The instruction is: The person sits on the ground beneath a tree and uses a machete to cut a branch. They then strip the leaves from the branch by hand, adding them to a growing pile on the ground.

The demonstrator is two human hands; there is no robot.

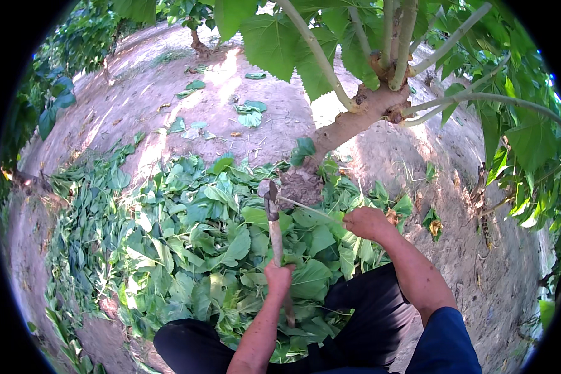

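Observation:
My left hand (279, 278) is closed round the wooden handle of a hand tool (273, 234), held roughly upright with its metal head at the top. A thin, pale, straight strip (310, 209) runs from near that head toward the right. Its far end meets my right hand (368, 223), whose fingers are closed on it. Whether the strip is a stem or part of the tool, I cannot tell. Under both hands lies a thick heap of cut green leaves (212, 249), close to the base of a tree trunk (336, 138).
Several pale green shoots (321, 56) rise from the trunk's knobby top, with broad leaves hanging over the scene. Dry brown soil (455, 206) surrounds the heap, with loose leaves (250, 112) scattered farther off. My dark-trousered legs (380, 311) flank the near edge. More trees stand behind.

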